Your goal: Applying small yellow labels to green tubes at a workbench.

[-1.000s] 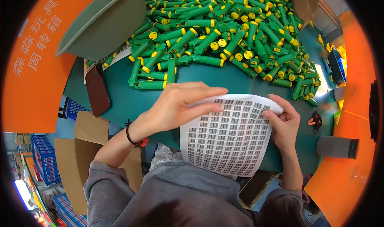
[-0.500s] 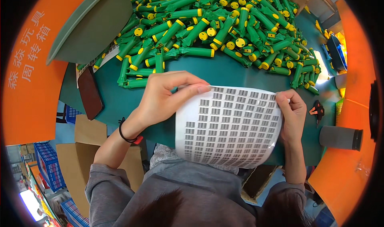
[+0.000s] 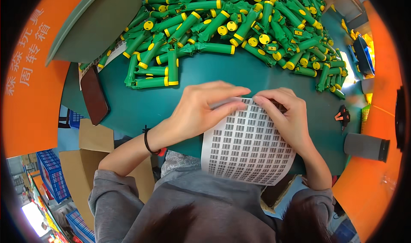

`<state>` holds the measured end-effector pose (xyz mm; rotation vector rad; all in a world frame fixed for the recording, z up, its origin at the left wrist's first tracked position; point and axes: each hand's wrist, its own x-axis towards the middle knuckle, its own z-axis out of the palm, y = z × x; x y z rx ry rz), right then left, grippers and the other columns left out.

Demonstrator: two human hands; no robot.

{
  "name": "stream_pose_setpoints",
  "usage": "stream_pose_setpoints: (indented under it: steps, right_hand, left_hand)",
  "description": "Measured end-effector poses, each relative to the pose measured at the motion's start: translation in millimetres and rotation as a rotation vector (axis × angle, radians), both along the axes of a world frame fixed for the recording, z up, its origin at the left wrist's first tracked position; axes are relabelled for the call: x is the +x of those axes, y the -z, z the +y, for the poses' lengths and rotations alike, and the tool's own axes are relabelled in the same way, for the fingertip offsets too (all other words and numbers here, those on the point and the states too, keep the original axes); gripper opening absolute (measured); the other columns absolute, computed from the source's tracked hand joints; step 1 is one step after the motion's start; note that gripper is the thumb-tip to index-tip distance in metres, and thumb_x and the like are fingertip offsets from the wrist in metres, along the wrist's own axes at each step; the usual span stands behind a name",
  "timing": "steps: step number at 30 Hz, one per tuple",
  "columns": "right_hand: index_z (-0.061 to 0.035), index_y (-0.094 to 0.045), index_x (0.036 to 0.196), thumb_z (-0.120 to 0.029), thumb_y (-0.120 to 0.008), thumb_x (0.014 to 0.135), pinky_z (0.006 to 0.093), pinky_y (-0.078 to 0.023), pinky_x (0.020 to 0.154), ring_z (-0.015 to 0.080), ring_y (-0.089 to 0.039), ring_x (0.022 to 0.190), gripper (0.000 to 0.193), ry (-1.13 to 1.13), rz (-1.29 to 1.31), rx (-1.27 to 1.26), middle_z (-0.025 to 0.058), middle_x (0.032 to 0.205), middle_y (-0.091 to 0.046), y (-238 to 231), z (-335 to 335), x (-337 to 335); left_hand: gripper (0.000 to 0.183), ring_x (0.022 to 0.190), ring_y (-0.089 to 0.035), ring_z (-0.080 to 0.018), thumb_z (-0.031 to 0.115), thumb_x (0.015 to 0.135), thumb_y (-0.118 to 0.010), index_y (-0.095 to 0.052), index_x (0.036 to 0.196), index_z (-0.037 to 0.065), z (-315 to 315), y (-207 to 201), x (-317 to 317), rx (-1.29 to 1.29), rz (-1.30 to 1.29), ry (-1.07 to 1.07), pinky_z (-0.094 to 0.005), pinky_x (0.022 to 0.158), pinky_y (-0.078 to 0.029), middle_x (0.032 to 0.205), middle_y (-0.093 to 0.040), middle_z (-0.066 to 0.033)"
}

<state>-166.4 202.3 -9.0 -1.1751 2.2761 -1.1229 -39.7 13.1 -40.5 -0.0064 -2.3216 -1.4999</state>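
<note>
A white sheet of barcode stickers (image 3: pixel 246 146) hangs curved in front of me, its lower end bending toward my lap. Its upper left part is bare backing, without labels. At the top edge my left hand (image 3: pixel 201 108) grips the sheet, thumb over the front and fingers behind; it is slightly blurred. Close beside it, my right hand (image 3: pixel 284 114) pinches the same edge between thumb and fingers, covering the upper right corner. Beyond both hands lies a big heap of green tubes with yellow ends (image 3: pixel 214 48), apart from the sheet.
A grey-green bin (image 3: pixel 96 26) stands tilted at the left, near a dark red phone-like case (image 3: pixel 95 96). Small black-and-orange snips (image 3: pixel 342 116) and a grey cup (image 3: pixel 366 147) sit at the right of the green table (image 3: pixel 145 110). A cardboard box (image 3: pixel 87 166) stands lower left.
My right hand has slid left along the top edge, close to my left hand, which has shifted right. The sheet has moved slightly right and its right side is now partly covered.
</note>
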Motion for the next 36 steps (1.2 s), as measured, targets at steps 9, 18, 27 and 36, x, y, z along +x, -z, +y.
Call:
stream_pose_setpoints:
  steps: [9,18,27,36]
  right_hand:
    - [-0.0023,-0.072,0.093,-0.017,-0.068,0.092,0.028,-0.043,0.076,0.0144,-0.053,0.082,0.015,0.06,-0.069,0.026,0.0034,0.082,-0.067,14.1,-5.6,1.6]
    - [-0.0035,-0.071,0.093,-0.018,-0.067,0.092,0.0292,-0.04,0.079,0.0159,-0.05,0.084,0.015,0.048,-0.041,0.009,0.0031,0.082,-0.065,17.3,-6.6,1.2]
    - [-0.0041,-0.071,0.091,-0.018,-0.067,0.091,0.0308,-0.039,0.079,0.0187,-0.051,0.082,0.014,0.025,0.071,0.034,0.0052,0.08,-0.064,15.3,-14.7,-2.2]
    - [-0.0071,-0.067,0.103,-0.013,-0.072,0.085,0.0383,-0.04,0.093,0.0279,-0.054,0.104,0.02,0.1,0.654,-0.148,0.0082,0.101,-0.062,17.1,3.8,-41.8]
  left_hand:
    - [0.019,0.089,-0.059,-0.0192,0.019,0.073,-0.078,-0.074,0.09,0.014,-5.0,6.5,0.7,-0.823,0.358,-0.136,-0.035,0.082,-0.046,0.096,-0.067,0.0031]
    - [0.02,0.088,-0.057,-0.0181,0.015,0.07,-0.078,-0.073,0.09,0.015,-0.9,7.8,-3.5,-0.704,0.3,-0.197,-0.034,0.08,-0.043,0.095,-0.065,0.0058]
    - [0.016,0.089,-0.057,-0.021,0.012,0.074,-0.076,-0.068,0.088,0.01,-4.2,10.7,-12.1,-0.758,0.336,-0.191,-0.0354,0.079,-0.044,0.097,-0.064,0.0006]
    - [0.025,0.085,-0.057,-0.0242,0.002,0.073,-0.077,-0.063,0.093,0.006,-1.8,5.0,-13.4,-0.613,0.35,-0.134,-0.035,0.074,-0.045,0.098,-0.065,-0.0043]
